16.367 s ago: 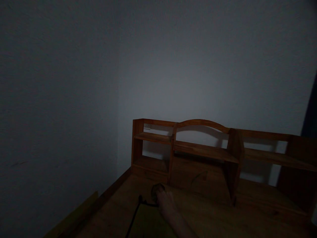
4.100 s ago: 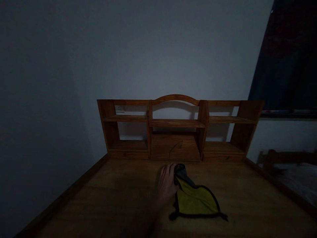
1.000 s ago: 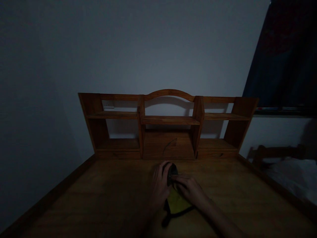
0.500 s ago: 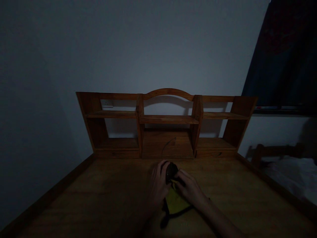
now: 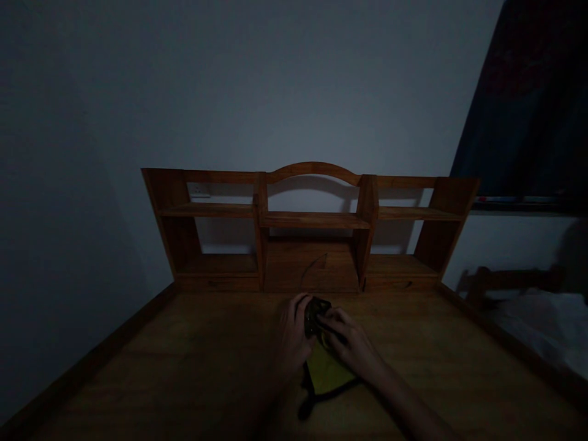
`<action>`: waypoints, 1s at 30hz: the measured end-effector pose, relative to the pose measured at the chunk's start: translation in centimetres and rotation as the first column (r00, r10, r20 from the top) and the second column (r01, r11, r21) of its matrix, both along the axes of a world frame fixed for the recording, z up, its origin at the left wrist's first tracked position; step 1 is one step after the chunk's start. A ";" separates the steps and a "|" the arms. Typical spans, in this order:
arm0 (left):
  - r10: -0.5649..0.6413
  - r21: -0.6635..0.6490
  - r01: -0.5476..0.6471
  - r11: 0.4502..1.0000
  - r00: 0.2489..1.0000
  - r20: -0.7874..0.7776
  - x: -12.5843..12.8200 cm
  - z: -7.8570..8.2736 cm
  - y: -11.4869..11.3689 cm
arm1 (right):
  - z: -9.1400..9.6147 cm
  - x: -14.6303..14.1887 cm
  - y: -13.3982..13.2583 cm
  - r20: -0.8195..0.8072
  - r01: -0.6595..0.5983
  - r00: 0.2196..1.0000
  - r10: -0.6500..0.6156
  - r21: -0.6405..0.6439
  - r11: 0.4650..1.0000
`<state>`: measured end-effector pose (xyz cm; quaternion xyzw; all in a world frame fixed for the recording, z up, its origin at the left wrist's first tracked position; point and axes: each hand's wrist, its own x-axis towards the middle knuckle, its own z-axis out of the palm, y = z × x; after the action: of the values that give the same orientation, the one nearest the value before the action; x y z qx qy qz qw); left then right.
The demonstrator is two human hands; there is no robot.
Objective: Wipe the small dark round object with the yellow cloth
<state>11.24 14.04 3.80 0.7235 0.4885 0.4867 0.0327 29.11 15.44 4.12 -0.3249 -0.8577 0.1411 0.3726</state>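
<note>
Low in the middle of the head view, my left hand (image 5: 295, 334) curls around the left side of a small dark object (image 5: 313, 313) with a glossy, uneven surface. Its kind is too dim to tell. On the object's right side, my right hand (image 5: 349, 340) has its fingers closed. A thin dark piece shows at those fingers, and what they grip is unclear. Below both hands lies a yellow cloth-like piece (image 5: 328, 372) with a dark border and a dark cord or strap (image 5: 305, 407) at its lower left corner. My right hand covers part of it.
All this is on a wooden desk (image 5: 206, 355) with raised side edges. A wooden shelf unit (image 5: 315, 220) stands along its back against a pale wall. To the right are a dark curtain (image 5: 519, 116), a wooden chair back (image 5: 514, 278) and a whitish bundle (image 5: 546, 324).
The dark object has turned a little in my left hand and shows more of its uneven face. My right fingers have shifted up and left onto it, and the thin dark piece is plainer.
</note>
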 end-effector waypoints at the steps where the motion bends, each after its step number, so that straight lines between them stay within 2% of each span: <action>1: -0.005 0.004 0.005 1.000 1.000 0.003 0.0 0.0 0.0 | 0.0 0.0 -0.1 0.025 0.005 1.000 -0.005 0.009 1.000; 8: -0.092 0.026 0.092 0.995 0.996 -0.011 0.1 0.4 -0.5 | 0.6 0.1 -0.6 0.202 0.123 0.970 -0.134 0.064 0.990; 14: -0.036 0.042 0.038 0.998 0.999 -0.037 0.2 0.5 -0.6 | 0.0 0.1 -0.2 0.233 0.136 0.962 -0.144 0.051 0.989; 22: 0.061 0.062 -0.057 0.996 0.995 -0.073 0.4 0.1 -0.7 | 0.4 -0.4 -0.5 -0.018 -0.062 0.998 0.060 -0.121 0.991; 27: 0.078 0.076 -0.073 0.994 0.995 -0.061 0.5 0.1 -0.6 | 0.1 -0.6 -0.2 -0.186 -0.117 0.979 0.082 -0.190 0.975; 30: 0.071 0.077 -0.063 0.995 0.992 -0.102 0.4 0.4 -0.7 | -0.4 -0.6 0.0 -0.216 -0.117 0.973 0.076 -0.184 0.976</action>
<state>11.63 13.37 4.16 0.7320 0.4953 0.4665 -0.0361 28.48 15.48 3.77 -0.3012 -0.8109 0.2756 0.4192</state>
